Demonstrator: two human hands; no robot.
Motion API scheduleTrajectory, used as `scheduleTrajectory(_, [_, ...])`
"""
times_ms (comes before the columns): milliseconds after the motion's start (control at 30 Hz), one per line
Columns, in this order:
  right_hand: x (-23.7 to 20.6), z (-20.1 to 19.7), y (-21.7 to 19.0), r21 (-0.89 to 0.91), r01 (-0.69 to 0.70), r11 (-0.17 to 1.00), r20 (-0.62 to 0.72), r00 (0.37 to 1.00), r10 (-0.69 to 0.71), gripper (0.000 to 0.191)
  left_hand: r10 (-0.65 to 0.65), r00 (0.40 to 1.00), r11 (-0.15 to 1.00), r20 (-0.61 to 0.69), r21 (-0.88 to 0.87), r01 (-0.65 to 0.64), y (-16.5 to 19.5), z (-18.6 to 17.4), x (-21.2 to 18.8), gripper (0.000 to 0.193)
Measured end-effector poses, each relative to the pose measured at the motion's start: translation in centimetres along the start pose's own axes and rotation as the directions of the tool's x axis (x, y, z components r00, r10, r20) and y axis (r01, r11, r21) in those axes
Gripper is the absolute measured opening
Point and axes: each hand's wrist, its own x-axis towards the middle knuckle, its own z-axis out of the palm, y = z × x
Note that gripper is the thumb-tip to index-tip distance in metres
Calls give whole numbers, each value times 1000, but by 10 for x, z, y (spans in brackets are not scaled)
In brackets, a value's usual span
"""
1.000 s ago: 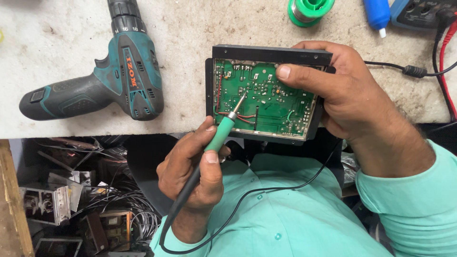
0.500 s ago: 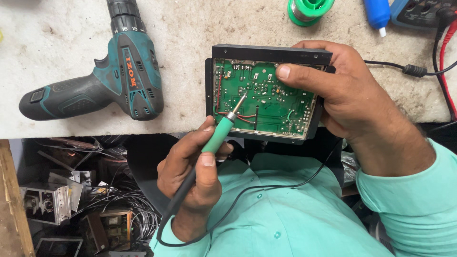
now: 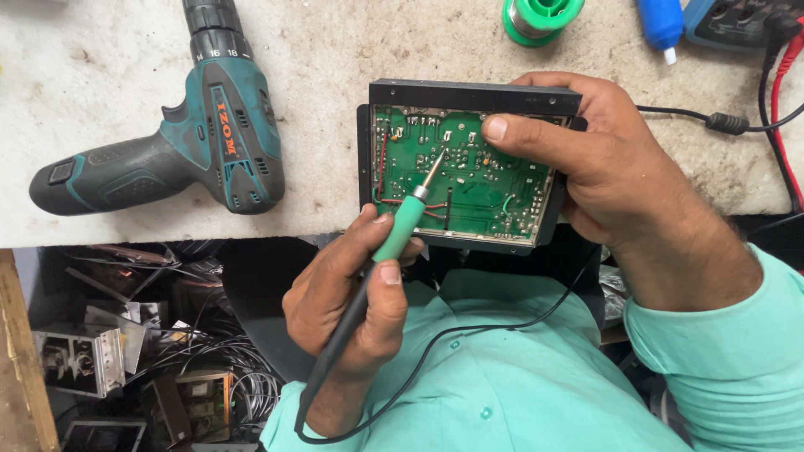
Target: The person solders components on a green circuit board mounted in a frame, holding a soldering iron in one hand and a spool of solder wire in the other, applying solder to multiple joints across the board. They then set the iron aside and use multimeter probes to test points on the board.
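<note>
Currently, the left hand (image 3: pixel 347 297) is closed in a pen-style grip around the green-handled soldering iron (image 3: pixel 394 243), with the thumb and fingers pinching the handle just behind the metal shaft. The iron's tip rests on the green circuit board (image 3: pixel 477 188), in the upper middle area of its solder side. The iron's black cord (image 3: pixel 435 351) loops down from the handle and runs across the person's turquoise shirt (image 3: pixel 502 393).

The right hand (image 3: pixel 603 167) grips the black housing (image 3: pixel 469 92) that carries the circuit board. Its thumb presses flat on the board's upper right portion, just beside the iron's tip, while the fingers wrap over the housing's top right corner. The housing sits at the near edge of the light stone worktop (image 3: pixel 352 50), tilted up toward the camera and partly overhanging the edge.

A teal and black cordless drill (image 3: pixel 193 151) lies on its side on the worktop, well to the left of the housing. A green solder spool (image 3: pixel 540 18) stands at the far edge, above the housing. A blue cylindrical object (image 3: pixel 662 25) lies to its right. Red and black leads (image 3: pixel 775 92) run along the right side of the worktop. Below the worktop, at lower left, scrap electronic parts and wires (image 3: pixel 142 360) lie in a pile.
</note>
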Motion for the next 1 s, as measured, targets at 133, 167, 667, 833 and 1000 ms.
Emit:
scheduleTrajectory(133, [0, 0, 0, -1, -5, 1000, -13, 1000, 5, 19, -10, 1000, 1000, 12, -7, 11, 0, -1, -1, 26])
scheduleTrajectory(167, [0, 0, 0, -5, -8, 1000, -19, 1000, 8, 19, -13, 1000, 1000, 16, -10, 13, 0, -2, -1, 25])
scheduleTrajectory(667, [0, 0, 1, 1, 5, 1000, -7, 1000, -5, 19, -88, 996, 989, -31, -122, 84, -8, -3, -9, 28])
scheduleTrajectory(833, [0, 0, 1, -8, 19, 1000, 8, 1000, -19, 18, -130, 988, 972, -86, -207, 110, -15, -2, -16, 27])
scheduleTrajectory(1000, [0, -2, 2, 5, 17, 1000, 18, 1000, -17, 17, -84, 993, 984, -77, -165, 70, -17, -4, -17, 27])
